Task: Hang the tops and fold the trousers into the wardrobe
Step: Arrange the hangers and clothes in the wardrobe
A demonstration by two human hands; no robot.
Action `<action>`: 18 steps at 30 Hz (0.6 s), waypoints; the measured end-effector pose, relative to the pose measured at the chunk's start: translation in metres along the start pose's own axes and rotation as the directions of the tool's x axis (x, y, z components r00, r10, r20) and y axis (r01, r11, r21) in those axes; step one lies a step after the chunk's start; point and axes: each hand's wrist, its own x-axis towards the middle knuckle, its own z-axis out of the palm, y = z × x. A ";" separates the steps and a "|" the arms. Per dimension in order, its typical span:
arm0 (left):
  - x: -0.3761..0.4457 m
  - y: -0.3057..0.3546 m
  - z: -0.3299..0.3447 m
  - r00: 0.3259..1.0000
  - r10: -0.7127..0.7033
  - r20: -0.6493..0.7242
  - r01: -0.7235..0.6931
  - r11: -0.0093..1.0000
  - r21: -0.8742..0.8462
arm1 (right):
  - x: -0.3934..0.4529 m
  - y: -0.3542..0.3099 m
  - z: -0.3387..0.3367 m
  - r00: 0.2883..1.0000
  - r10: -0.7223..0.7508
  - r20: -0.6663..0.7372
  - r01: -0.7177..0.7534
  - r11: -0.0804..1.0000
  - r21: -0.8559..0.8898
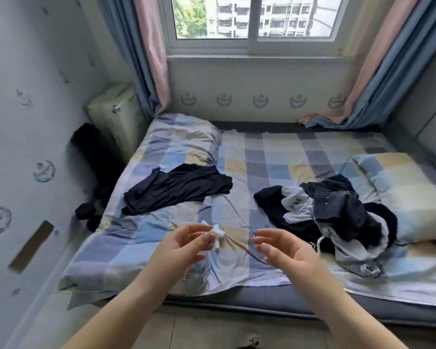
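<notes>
Your dark navy garment lies alone on bed's left half, spread flat but wrinkled, long axis slanting from near left up toward right, far edge just touching pillow; whether top or trousers, cannot tell; your mixed pile sits well apart on right half, crumpled and overlapping: black piece at left edge, dark denim-like piece on top, pale grey piece with drawstring trailing toward near edge, beside second pillow.

Matt checked cotton sheet, creased; at ten o'clock a dark top, thin, faintly sheeny cloth; white plastic clip, smooth.
</notes>
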 end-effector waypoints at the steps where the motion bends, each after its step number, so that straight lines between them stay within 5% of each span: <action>1: 0.016 0.002 -0.004 1.000 -0.008 -0.020 0.008 1.000 -0.003 | 0.021 -0.001 0.000 1.000 -0.005 0.011 0.005 1.000 0.002; 18: 0.203 0.036 -0.043 0.936 -0.090 -0.339 0.023 0.980 -0.198 | 0.263 -0.035 -0.027 0.996 0.064 0.060 -0.065 0.998 0.016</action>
